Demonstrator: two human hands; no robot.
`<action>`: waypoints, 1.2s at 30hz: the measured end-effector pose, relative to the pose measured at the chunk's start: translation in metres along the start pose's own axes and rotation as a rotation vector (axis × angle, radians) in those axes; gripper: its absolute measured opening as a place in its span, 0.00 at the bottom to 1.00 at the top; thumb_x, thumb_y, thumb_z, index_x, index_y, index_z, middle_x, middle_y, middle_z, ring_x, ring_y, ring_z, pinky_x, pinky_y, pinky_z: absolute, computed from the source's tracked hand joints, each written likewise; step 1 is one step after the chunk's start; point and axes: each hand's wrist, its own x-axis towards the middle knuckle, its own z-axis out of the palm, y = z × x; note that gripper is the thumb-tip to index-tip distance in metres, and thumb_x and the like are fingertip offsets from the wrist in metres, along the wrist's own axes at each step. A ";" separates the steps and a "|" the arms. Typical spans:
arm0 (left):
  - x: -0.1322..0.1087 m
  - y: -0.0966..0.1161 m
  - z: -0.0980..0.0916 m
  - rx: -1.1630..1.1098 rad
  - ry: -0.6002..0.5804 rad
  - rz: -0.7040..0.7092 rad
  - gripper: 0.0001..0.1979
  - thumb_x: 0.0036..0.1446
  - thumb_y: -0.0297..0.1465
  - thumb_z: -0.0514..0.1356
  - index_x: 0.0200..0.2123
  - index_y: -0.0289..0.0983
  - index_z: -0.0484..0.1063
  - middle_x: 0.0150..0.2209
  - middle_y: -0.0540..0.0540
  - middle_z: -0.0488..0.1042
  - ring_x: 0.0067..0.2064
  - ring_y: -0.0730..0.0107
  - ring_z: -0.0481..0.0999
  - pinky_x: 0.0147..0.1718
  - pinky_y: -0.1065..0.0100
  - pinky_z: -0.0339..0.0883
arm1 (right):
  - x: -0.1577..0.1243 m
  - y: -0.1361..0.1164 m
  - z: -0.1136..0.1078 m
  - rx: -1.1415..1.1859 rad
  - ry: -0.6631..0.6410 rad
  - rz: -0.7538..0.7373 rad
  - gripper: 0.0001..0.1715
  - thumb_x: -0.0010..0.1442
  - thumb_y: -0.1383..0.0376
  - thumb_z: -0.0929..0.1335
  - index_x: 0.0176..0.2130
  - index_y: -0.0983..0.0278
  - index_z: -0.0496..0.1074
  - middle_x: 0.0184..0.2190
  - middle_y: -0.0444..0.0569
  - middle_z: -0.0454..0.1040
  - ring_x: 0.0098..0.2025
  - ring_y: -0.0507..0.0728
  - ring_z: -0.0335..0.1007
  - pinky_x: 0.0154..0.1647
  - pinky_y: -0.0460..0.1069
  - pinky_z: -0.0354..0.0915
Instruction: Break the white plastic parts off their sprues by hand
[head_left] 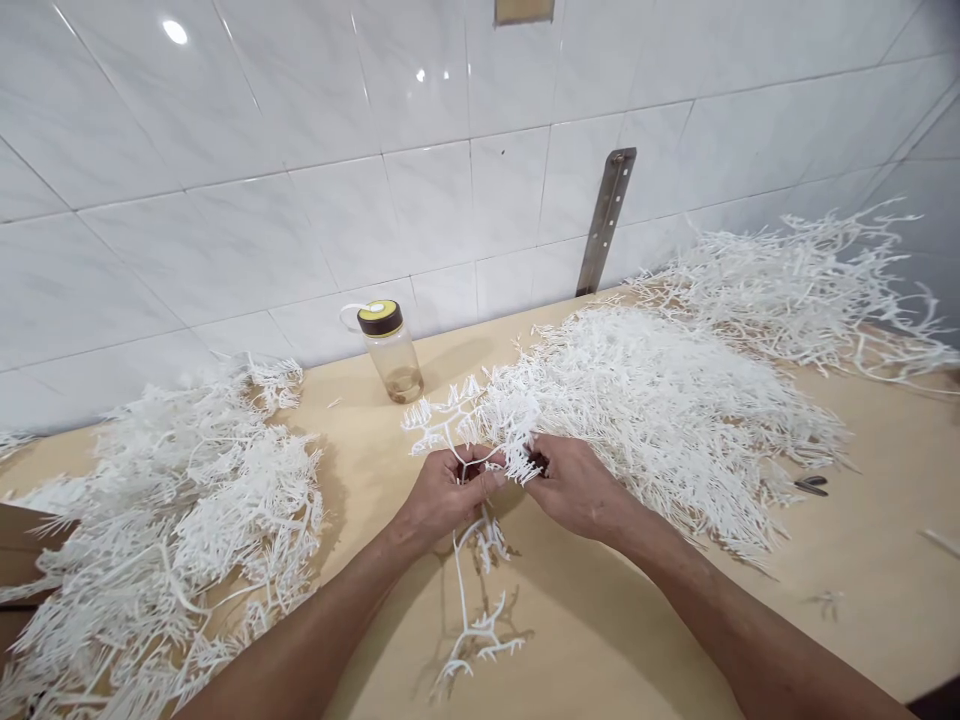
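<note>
My left hand (456, 488), near the middle of the table, is closed around the stem of a white branching plastic piece (466, 632). Parts of this piece rise above the fingers and hang below them. Close by on the right, my right hand (562, 482) has its fingers pressed together at a white frilly tuft (521, 440); a dark thing shows between them, too hidden to name. Behind my right hand spreads a large pile of fine white sprigs (660, 400).
A clear bottle (394, 360) with a dark and yellow lid stands near the tiled wall. White branches (217, 500) are heaped at left, more (810, 285) at back right. A metal strip (606, 222) leans on the wall. Small dark scissors-like handles (811, 486) lie at right.
</note>
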 end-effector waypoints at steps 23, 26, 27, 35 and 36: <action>-0.001 -0.001 0.005 -0.140 0.024 -0.091 0.15 0.47 0.40 0.69 0.29 0.34 0.73 0.21 0.52 0.67 0.19 0.80 0.59 0.15 0.75 0.49 | 0.000 -0.008 0.003 0.385 0.034 0.105 0.04 0.55 0.67 0.64 0.33 0.63 0.69 0.26 0.42 0.70 0.23 0.51 0.62 0.25 0.47 0.59; 0.000 -0.004 0.003 -0.057 0.067 -0.062 0.16 0.48 0.41 0.68 0.31 0.35 0.73 0.18 0.54 0.65 0.18 0.78 0.60 0.15 0.75 0.52 | 0.001 -0.009 0.005 0.239 0.079 0.066 0.04 0.54 0.69 0.64 0.31 0.63 0.69 0.24 0.43 0.70 0.26 0.52 0.62 0.28 0.48 0.58; 0.001 -0.005 0.003 -0.014 0.095 -0.044 0.16 0.48 0.42 0.68 0.31 0.35 0.73 0.17 0.54 0.64 0.18 0.78 0.61 0.15 0.75 0.53 | 0.000 -0.010 0.005 0.185 0.078 0.049 0.04 0.54 0.70 0.64 0.29 0.62 0.68 0.23 0.42 0.69 0.26 0.52 0.61 0.27 0.48 0.56; 0.005 -0.011 0.001 0.076 0.240 0.037 0.13 0.49 0.40 0.65 0.29 0.35 0.73 0.15 0.55 0.63 0.16 0.78 0.59 0.15 0.75 0.55 | -0.005 -0.010 0.005 0.183 0.008 -0.036 0.04 0.58 0.66 0.65 0.35 0.63 0.70 0.25 0.43 0.71 0.26 0.52 0.64 0.26 0.47 0.57; 0.005 -0.011 0.001 0.075 0.238 0.031 0.13 0.49 0.39 0.65 0.28 0.35 0.72 0.15 0.55 0.63 0.16 0.78 0.59 0.15 0.75 0.55 | -0.005 -0.010 0.005 0.216 0.018 -0.034 0.09 0.58 0.65 0.66 0.40 0.63 0.71 0.28 0.45 0.73 0.28 0.53 0.66 0.27 0.47 0.59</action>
